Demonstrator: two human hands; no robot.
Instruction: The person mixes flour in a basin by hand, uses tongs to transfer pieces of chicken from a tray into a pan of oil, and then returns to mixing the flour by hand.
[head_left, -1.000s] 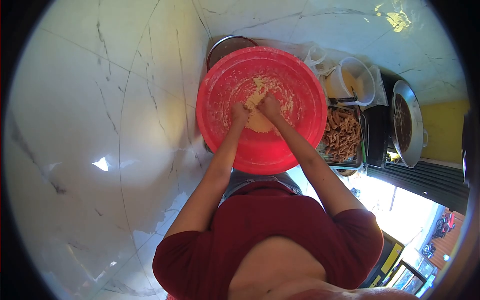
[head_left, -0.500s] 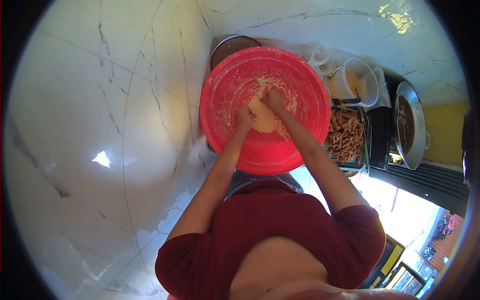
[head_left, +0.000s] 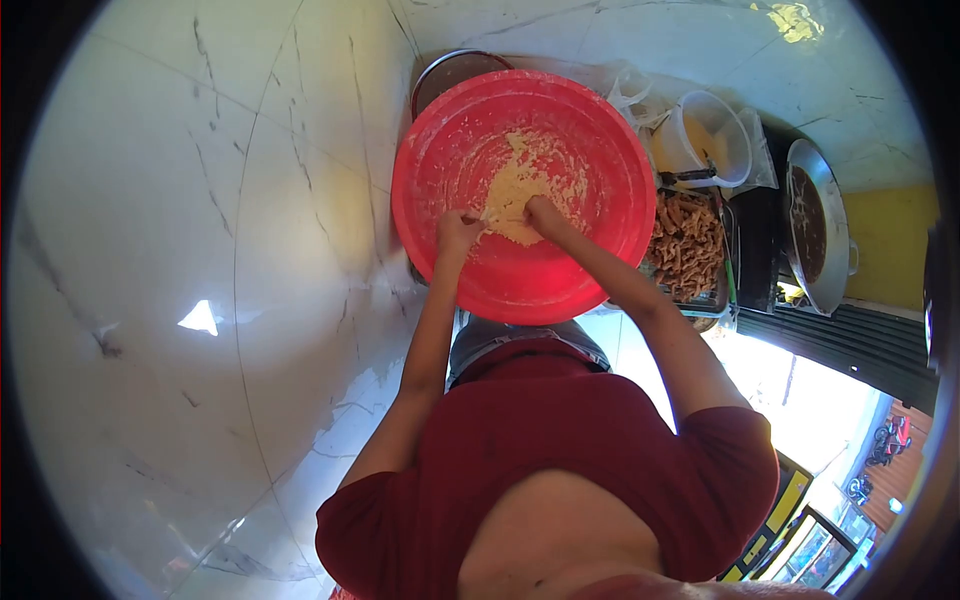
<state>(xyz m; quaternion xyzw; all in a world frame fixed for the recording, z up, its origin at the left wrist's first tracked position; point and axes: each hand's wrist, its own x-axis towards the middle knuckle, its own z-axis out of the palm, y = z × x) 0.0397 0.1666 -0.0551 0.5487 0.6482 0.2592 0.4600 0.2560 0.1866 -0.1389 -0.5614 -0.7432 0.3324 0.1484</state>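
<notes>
A wide red plastic basin (head_left: pixel 540 290) holds a pale yellow, crumbly dough (head_left: pixel 512 190), with floury smears on the wall around it. My right hand (head_left: pixel 543 215) is curled into a fist at the dough's lower right edge, against the dough. To the left, my left hand (head_left: pixel 458 230) is above the basin's near left side, its fingers pinched together and pointing toward the dough. What those fingertips hold is too small to make out.
Right of the basin, a tray of brown fried strips (head_left: pixel 688 245) sits below a white tub (head_left: pixel 715 140) of yellowish contents. Farther right is a metal wok (head_left: pixel 835 230) with dark liquid. Behind the basin shows a round rim (head_left: pixel 430 80); a tiled wall (head_left: pixel 300 200) is at left.
My left hand has drawn back leftward, away from the dough. The right fist has come down nearer to me. The whole view has shifted slightly, with the basin appearing higher.
</notes>
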